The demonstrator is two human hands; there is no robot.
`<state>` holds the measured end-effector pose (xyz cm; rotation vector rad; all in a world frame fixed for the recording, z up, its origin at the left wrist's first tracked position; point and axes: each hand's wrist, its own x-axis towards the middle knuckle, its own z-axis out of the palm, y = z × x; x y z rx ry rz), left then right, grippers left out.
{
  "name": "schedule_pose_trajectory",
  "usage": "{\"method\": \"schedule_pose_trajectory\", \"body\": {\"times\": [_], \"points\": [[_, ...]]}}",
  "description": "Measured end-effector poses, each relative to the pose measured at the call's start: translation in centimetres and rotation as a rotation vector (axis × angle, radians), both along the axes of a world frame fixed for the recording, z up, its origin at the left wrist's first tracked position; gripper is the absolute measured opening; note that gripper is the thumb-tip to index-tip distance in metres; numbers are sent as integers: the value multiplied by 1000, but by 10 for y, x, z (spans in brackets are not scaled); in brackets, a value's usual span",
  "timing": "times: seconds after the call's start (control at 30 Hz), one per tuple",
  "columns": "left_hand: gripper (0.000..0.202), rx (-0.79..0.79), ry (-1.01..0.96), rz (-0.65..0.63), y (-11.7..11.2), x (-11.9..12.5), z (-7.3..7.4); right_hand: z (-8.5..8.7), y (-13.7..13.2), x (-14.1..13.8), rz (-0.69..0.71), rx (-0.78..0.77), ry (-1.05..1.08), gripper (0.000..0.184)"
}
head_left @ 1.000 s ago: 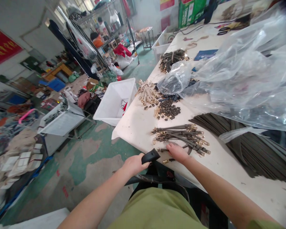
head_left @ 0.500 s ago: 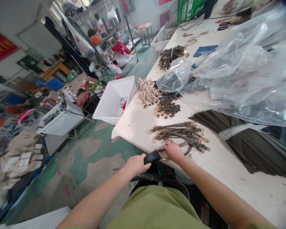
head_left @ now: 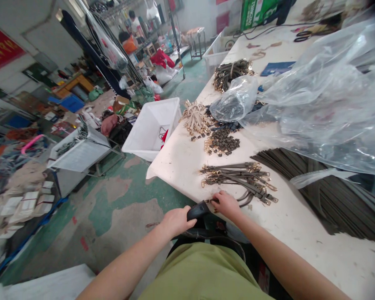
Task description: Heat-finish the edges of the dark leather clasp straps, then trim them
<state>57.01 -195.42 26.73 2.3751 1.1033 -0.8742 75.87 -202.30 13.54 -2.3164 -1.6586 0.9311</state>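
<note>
White worktable (head_left: 178,166) edge running ahead of person. Left hand (head_left: 176,222) shut round black strap end (head_left: 197,210), long axis slanting up toward right hand (head_left: 226,204). Right hand curled narrow over gold clasp (head_left: 210,201), grip hidden; strap pile (head_left: 237,179) just ahead.

A tall green-and-white cardboard carton (head_left: 254,14) carries large block lettering, too blurred to read surely; a long red wall banner (head_left: 0,46) shows yellow characters, also unreadable.
</note>
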Motion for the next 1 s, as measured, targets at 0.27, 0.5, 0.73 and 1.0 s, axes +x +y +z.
{"method": "schedule_pose_trajectory", "body": {"times": [0.27,0.5,0.73,1.0], "points": [[38,-6,19,-5,-3,1,0,2,10,-17,-106,-44,-125,40],[37,22,27,-42,-4,11,4,-2,14,-18,-120,-48,-143,43],[38,72,-5,-37,-1,15,7,-7,23,-20,-102,-9,-133,38],[43,88,54,-19,12,11,-19,-21,-7,21,59,139,114,19]]}}
